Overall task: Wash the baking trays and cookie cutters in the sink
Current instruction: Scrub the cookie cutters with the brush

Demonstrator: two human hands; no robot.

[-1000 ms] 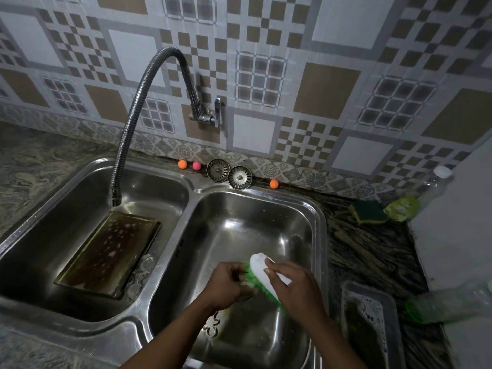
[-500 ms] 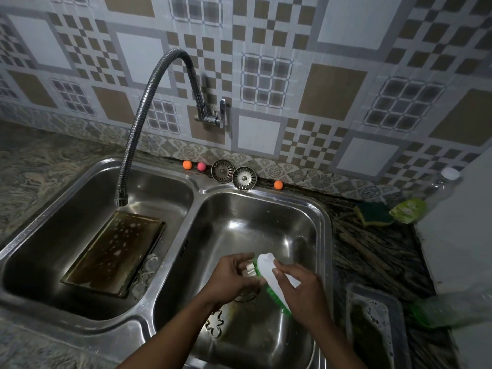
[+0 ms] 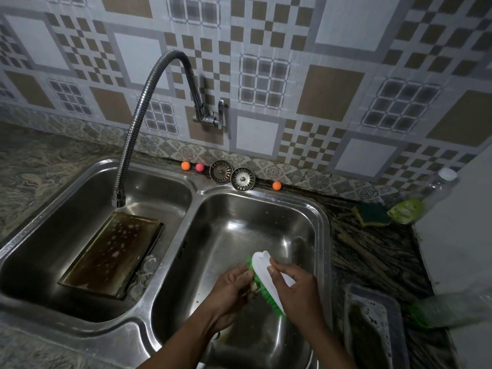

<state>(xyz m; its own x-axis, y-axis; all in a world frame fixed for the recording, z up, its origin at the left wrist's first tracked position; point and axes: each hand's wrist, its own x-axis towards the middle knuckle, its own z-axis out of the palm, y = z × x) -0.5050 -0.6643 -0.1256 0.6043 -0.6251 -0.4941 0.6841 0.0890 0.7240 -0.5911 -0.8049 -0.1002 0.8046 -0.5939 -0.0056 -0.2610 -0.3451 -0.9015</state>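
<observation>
My right hand (image 3: 298, 291) grip curls round white-backed green-bristled scrub brush (image 3: 269, 275); left hand (image 3: 231, 291) grip pinches small item, unclear, over right steel sink basin (image 3: 266, 225).

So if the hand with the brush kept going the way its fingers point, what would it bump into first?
The right hand points up and left, so it would likely meet the left hand first, which sits right against the brush bristles. Depth is hard to judge here.

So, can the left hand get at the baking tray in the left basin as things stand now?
Probably not at once: the left hand grips something small against the scrub brush. Otherwise the way over the divider to the baking tray looks free.
</observation>
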